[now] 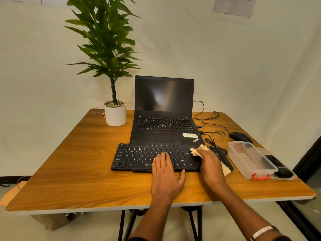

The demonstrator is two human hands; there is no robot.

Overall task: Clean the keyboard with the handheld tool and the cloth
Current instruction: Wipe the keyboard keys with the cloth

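Observation:
A black external keyboard (pixel 139 156) lies on the wooden table (pixel 78 171) in front of an open laptop (pixel 164 108). My left hand (pixel 165 174) lies flat on the keyboard's middle with straight fingers, thumb off its front edge. My right hand (pixel 211 168) holds a cream cloth (pixel 197 150) against the keyboard's right part; the cloth sticks out beyond the fingers and under the palm. I cannot make out the handheld tool for certain; dark objects lie in and beside the clear box.
A clear plastic box (pixel 251 160) with a red latch stands to the right of the keyboard, its lid (pixel 281 168) beside it. A black mouse (pixel 240 137) and tangled cables (pixel 208 126) lie behind. A potted plant (pixel 114 110) stands at the back left.

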